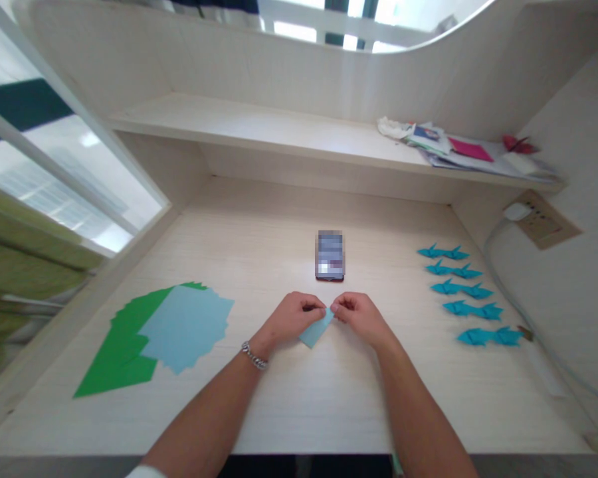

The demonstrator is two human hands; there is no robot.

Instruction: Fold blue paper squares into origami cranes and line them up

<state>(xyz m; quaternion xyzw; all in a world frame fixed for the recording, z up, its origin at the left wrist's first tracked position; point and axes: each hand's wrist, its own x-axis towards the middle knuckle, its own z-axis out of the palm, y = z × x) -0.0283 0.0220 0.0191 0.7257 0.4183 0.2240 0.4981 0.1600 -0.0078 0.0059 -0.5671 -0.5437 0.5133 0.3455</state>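
Between my two hands is a small folded piece of light blue paper (317,332), low over the desk's middle. My left hand (296,315), with a silver chain bracelet (254,356) at the wrist, pinches its upper left side. The fingertips of my right hand (357,315) close on its top right corner. Part of the paper is hidden behind the left fingers. Just beyond my hands a phone (330,255) lies flat, its screen blurred out.
Fanned light blue sheets (189,325) overlap green sheets (114,348) on the left. Folded blue paper figures (471,309) stand in rows at right, near a white cable (508,299) running from a wall socket (545,219). Papers (466,151) lie on the shelf (279,133) above.
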